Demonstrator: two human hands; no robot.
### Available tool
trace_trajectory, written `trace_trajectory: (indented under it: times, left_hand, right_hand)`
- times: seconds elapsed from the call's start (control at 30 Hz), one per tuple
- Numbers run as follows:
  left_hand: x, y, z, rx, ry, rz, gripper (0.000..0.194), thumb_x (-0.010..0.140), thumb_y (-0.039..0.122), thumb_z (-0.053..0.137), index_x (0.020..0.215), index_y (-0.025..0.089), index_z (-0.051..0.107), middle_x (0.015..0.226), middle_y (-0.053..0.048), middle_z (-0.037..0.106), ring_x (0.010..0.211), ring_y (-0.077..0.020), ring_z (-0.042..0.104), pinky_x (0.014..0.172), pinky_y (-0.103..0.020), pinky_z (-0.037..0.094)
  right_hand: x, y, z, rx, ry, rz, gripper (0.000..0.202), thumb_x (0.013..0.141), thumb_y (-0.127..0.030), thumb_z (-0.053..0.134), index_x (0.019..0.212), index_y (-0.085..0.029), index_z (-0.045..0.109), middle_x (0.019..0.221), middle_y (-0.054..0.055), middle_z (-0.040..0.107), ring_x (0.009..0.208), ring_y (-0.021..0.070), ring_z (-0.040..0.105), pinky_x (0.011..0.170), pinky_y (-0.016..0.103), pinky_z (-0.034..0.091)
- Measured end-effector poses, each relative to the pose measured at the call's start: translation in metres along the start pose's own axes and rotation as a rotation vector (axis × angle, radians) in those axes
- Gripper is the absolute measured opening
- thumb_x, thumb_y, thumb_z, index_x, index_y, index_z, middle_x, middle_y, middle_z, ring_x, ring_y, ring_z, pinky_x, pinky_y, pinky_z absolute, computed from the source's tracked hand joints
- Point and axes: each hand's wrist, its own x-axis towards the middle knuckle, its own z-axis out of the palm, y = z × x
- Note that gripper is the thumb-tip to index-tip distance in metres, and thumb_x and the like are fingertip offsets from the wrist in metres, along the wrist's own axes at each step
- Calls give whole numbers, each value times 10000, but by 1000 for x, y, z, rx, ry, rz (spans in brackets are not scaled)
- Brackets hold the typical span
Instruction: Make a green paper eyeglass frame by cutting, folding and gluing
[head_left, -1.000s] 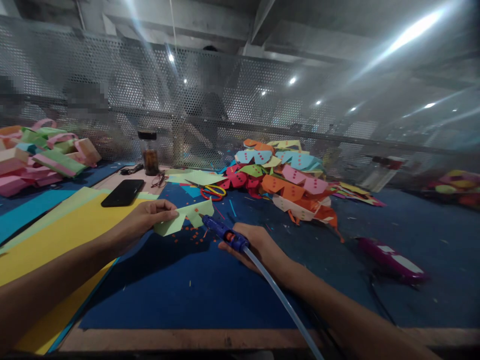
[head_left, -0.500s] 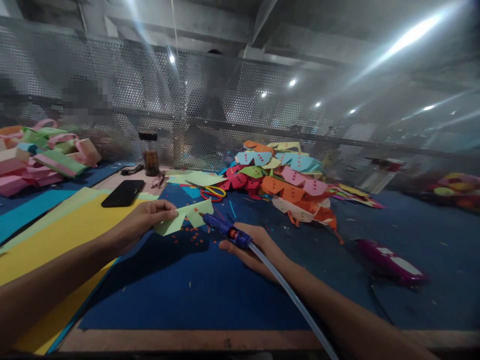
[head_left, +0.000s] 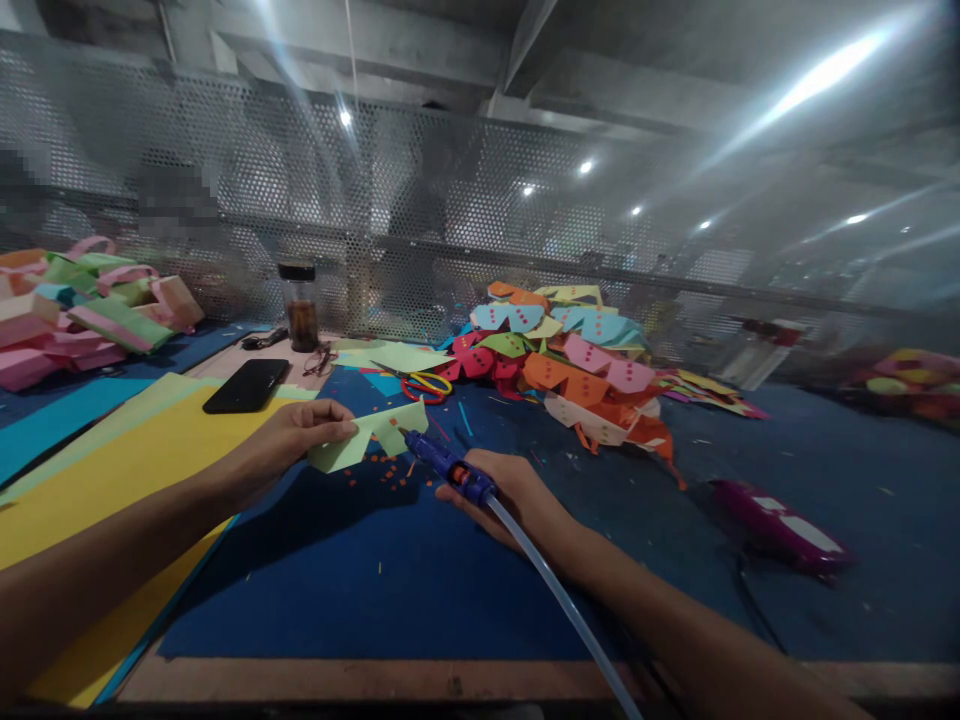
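Between its thumb and fingers, my left hand (head_left: 315,425) pinches the left end of a light green paper cutout (head_left: 346,452). My right hand (head_left: 499,485) is wrapped round a blue tool (head_left: 448,463) with a pointed tip and a clear tube (head_left: 551,578) running from its back end. The tool's tip is at the right part of the paper, beside a small orange piece; whether they touch I cannot tell. Small orange bits (head_left: 386,470) lie on the blue surface (head_left: 360,590) below the paper.
Yellow sheets (head_left: 142,460) and a black phone (head_left: 247,386) lie at left. Behind are a jar (head_left: 301,315), scissors with red and yellow handles (head_left: 427,387) and a pile of colored paper masks (head_left: 574,375). A purple device (head_left: 780,525) sits at right; folded paper pieces (head_left: 90,310) at far left.
The back end of the blue tool and its tube have shifted slightly left and down with my right hand. The tip has moved a little left. My left hand looks almost unmoved.
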Motion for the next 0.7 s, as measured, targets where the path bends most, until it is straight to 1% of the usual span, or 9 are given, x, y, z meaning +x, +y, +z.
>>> trace_trajectory:
  times: [0.07, 0.23, 0.43, 0.57, 0.63, 0.7]
  left_hand:
    - [1, -1, -1, 0, -9, 6, 281, 745, 409, 800, 814, 178, 656, 671, 12, 652, 563, -98, 560, 501, -185, 393]
    - [2, -3, -2, -14, -14, 7, 275, 748, 403, 800, 818, 180, 655, 672, 9, 658, 564, -98, 564, 505, -183, 396]
    - [1, 0, 0, 4, 15, 27, 289, 708, 401, 816, 803, 172, 668, 651, 9, 648, 547, -100, 549, 488, -186, 385]
    - [2, -2, -1, 41, 22, 30, 292, 679, 400, 825, 784, 174, 671, 623, 11, 644, 525, -111, 548, 482, -198, 388]
    - [5, -6, -4, 69, 5, 28, 293, 672, 395, 826, 788, 173, 675, 632, 2, 662, 539, -126, 574, 506, -209, 408]
    - [9, -11, -7, 110, -24, 19, 310, 672, 414, 824, 806, 176, 677, 661, -13, 691, 581, -152, 619, 543, -222, 433]
  right_hand:
    - [0, 1, 1, 8, 10, -12, 426, 944, -503, 568, 670, -184, 502, 661, -16, 529, 580, 101, 465, 567, 222, 325]
    - [-2, 5, 3, 14, 3, -39, 399, 948, -460, 579, 673, -183, 498, 662, -24, 515, 579, 96, 454, 572, 215, 320]
    - [-1, 2, 1, 24, -7, -17, 431, 944, -499, 565, 660, -186, 479, 653, -26, 498, 575, 95, 433, 573, 222, 314]
    - [1, -5, -3, 77, -25, 26, 458, 931, -531, 571, 648, -190, 458, 645, -31, 471, 585, 98, 432, 567, 229, 312]
    - [2, -9, -6, 140, -31, 63, 461, 921, -543, 577, 646, -192, 459, 632, -37, 448, 577, 97, 411, 544, 230, 298]
    - [1, -14, -10, 232, -38, 133, 458, 903, -558, 596, 653, -196, 470, 609, -49, 411, 556, 92, 373, 511, 228, 271]
